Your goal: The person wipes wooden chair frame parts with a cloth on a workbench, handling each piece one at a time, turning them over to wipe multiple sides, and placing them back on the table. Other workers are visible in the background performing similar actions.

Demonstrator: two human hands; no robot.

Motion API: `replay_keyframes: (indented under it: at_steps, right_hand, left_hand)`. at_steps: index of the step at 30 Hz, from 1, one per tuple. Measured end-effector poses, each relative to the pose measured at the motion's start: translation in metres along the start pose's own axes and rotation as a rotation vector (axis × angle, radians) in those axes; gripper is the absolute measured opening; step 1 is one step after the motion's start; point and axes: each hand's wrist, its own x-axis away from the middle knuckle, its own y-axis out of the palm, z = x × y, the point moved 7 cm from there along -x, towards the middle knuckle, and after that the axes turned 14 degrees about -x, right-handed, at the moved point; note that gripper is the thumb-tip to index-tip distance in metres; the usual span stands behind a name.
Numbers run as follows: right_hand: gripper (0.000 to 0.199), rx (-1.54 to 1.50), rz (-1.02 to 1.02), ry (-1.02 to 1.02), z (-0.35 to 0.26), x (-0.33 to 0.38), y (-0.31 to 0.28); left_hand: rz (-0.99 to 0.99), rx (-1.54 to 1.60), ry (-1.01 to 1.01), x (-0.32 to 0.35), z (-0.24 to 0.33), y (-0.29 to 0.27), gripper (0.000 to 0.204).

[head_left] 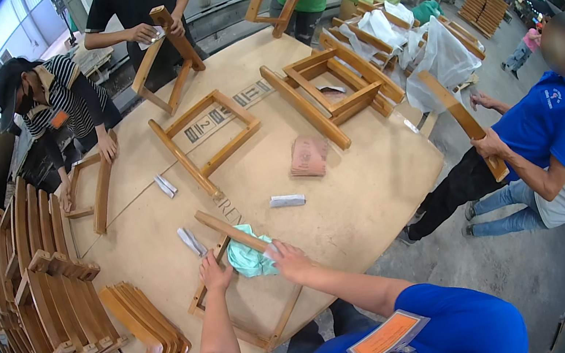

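Observation:
A wooden frame with a thick curved bar stands in front of me at the table's near side. My left hand is closed around its left rail. With my right hand I pinch a small pale folded sheet, pressed against the near end of the curved bar; whether it is sandpaper or paper I cannot tell. A crumpled mint-green cloth lies on the table behind the bar, close to my right fingers. Just beyond my left hand is a rolled whitish sheet.
Wooden frames lie across the light table, with folded brownish sheets nearby. Curved wooden parts are stacked at left. Several co-workers surround the table; one in blue holds a wooden piece at right.

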Motion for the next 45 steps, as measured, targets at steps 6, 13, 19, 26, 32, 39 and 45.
replay_keyframes:
  at_steps: [6,13,19,26,32,39,45]
  right_hand:
    - [0.056,0.116,-0.068,-0.042,0.004,0.064,-0.035]
    - [0.057,0.237,-0.080,-0.068,0.027,0.142,-0.075]
    - [0.059,0.078,-0.109,-0.096,-0.009,0.022,-0.028]
    - [0.059,0.129,-0.116,-0.055,0.033,0.090,-0.036]
    - [0.065,0.289,-0.295,0.145,0.072,0.195,-0.107]
    - [0.058,0.144,-0.060,-0.310,-0.025,0.010,-0.072]
    - [0.056,0.224,-0.104,-0.278,-0.043,-0.034,-0.019]
  left_hand:
    - [0.046,0.013,0.015,0.003,0.003,-0.004,0.082]
    - [0.103,0.026,0.015,0.010,0.006,-0.009,0.079]
    - [0.108,0.012,0.002,0.008,0.004,-0.004,0.079]
    - [0.020,0.017,-0.005,0.006,0.003,-0.003,0.080]
    - [0.029,0.059,-0.003,0.001,0.001,0.004,0.080]
    - [0.041,-0.002,0.010,0.001,0.001,0.000,0.079]
    - [0.039,-0.023,0.017,0.006,0.005,-0.010,0.076]
